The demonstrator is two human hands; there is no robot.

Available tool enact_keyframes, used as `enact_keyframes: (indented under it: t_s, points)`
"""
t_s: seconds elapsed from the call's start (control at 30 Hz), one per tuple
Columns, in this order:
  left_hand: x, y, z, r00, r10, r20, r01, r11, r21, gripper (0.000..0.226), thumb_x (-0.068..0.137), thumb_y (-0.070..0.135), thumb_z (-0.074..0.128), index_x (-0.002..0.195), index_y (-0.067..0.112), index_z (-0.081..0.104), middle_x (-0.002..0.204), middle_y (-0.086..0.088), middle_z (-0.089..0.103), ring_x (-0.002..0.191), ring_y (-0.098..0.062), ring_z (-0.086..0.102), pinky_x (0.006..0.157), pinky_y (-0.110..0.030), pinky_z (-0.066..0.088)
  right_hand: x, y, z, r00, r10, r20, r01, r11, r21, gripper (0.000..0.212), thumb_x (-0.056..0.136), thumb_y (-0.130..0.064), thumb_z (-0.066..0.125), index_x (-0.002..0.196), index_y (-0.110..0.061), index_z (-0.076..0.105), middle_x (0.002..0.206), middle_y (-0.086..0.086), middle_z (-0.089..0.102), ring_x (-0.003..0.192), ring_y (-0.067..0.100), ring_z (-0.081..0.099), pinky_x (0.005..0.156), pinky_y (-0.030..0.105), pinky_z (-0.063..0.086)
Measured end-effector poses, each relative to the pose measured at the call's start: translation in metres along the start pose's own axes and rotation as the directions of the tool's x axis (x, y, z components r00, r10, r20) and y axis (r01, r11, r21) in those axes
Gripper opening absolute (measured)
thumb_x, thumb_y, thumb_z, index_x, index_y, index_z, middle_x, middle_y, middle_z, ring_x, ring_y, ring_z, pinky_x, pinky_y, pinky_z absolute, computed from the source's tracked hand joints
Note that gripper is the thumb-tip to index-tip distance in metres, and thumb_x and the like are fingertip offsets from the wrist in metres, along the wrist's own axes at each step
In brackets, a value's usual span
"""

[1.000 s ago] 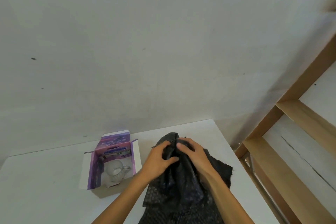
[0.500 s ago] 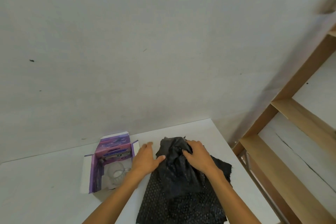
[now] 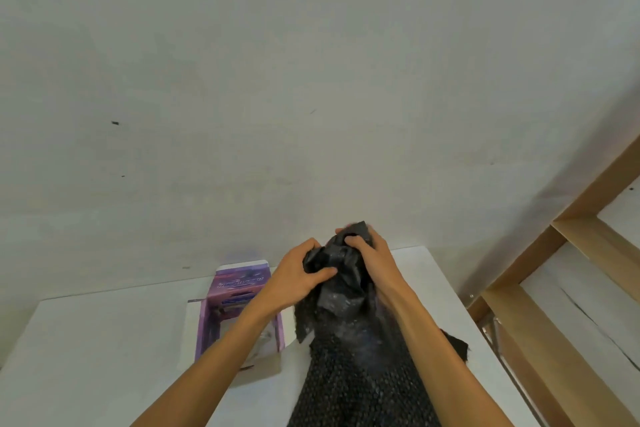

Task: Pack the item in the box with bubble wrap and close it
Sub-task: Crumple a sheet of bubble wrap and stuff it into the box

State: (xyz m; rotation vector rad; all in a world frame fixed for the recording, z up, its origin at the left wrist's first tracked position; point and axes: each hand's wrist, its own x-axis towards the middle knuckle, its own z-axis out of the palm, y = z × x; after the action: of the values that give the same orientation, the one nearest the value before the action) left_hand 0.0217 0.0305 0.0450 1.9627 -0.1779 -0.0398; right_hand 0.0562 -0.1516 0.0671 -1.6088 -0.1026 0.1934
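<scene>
Both hands, left hand (image 3: 298,279) and right hand (image 3: 372,258), clutch bunched black bubble wrap (image 3: 346,291); next, probably stuffing it into the purple box (image 3: 239,288).

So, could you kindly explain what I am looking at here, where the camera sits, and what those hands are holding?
There is no machine here: a person works with two bare hands, and the single camera is worn on the head, looking forward and down, so both forearms reach in from the bottom edge. The left hand and the right hand both have a grip on the bunched top of a sheet of black bubble wrap, lifting it while its lower end trails toward the person. To the left on the white table stands an open purple box, with something pale and glassy inside, partly hidden by the left forearm. Wooden shelving stands on the right, against a plain wall.
</scene>
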Motion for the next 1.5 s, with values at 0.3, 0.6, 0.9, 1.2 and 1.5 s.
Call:
enact_keyframes:
  t_s: [0.3, 0.6, 0.9, 1.2, 1.5]
  points:
    - [-0.054, -0.061, -0.09, 0.994, -0.001, -0.111, 0.023, 0.982, 0.189, 0.02, 0.09, -0.004, 0.051, 0.095, 0.014, 0.046, 0.086, -0.008, 0.058, 0.083, -0.019, 0.058, 0.075, -0.034, 0.05, -0.011, 0.066, 0.096, 0.884, -0.092, 0.459, 0.302, 0.861, -0.409, 0.095, 0.079, -0.039, 0.078, 0.149, -0.049, 0.014, 0.145, -0.022, 0.039, 0.128, -0.008, 0.044, 0.096, 0.016, 0.046]
    - [-0.1, -0.147, -0.106, 0.994, 0.038, -0.105, 0.023, 0.852, 0.522, 0.038, 0.089, 0.032, 0.063, 0.125, 0.034, 0.053, 0.139, 0.009, 0.05, 0.124, -0.009, 0.048, 0.107, -0.025, 0.043, 0.002, 0.134, 0.17, 0.883, -0.178, 0.435, 0.436, 0.655, -0.618, 0.04, 0.088, -0.011, 0.067, 0.123, -0.023, 0.053, 0.123, 0.001, 0.057, 0.101, 0.021, 0.061, 0.082, 0.02, 0.051]
    - [-0.133, -0.232, -0.115, 0.973, -0.099, -0.209, 0.188, 0.864, 0.468, 0.045, 0.102, 0.053, 0.029, 0.141, 0.035, 0.044, 0.154, 0.005, 0.04, 0.138, -0.013, 0.04, 0.112, -0.038, 0.042, 0.01, 0.192, 0.202, 0.785, 0.081, 0.614, 0.517, 0.462, -0.721, 0.059, 0.089, -0.034, 0.066, 0.141, -0.027, 0.039, 0.155, -0.003, 0.033, 0.134, 0.02, 0.046, 0.106, 0.03, 0.045]
    - [-0.115, -0.252, -0.117, 0.923, -0.369, -0.11, 0.377, 0.924, 0.062, 0.042, 0.101, 0.039, 0.049, 0.139, 0.05, 0.034, 0.161, 0.005, 0.029, 0.145, -0.017, 0.034, 0.118, -0.037, 0.033, 0.041, 0.2, 0.214, 0.609, 0.237, 0.757, 0.712, 0.256, -0.654, 0.055, 0.096, -0.05, 0.046, 0.145, -0.028, 0.036, 0.157, 0.001, 0.037, 0.143, 0.025, 0.036, 0.118, 0.045, 0.027]
    - [-0.105, -0.237, -0.12, 0.952, -0.264, -0.155, 0.304, 0.882, 0.361, 0.057, 0.085, 0.074, 0.05, 0.132, 0.041, 0.052, 0.156, 0.022, 0.014, 0.148, -0.007, 0.001, 0.119, -0.038, 0.011, 0.057, 0.146, 0.208, 0.741, 0.28, 0.61, 0.35, 0.615, -0.707, 0.037, 0.089, -0.041, 0.071, 0.121, -0.031, 0.055, 0.123, -0.007, 0.061, 0.111, 0.012, 0.058, 0.1, 0.029, 0.05]
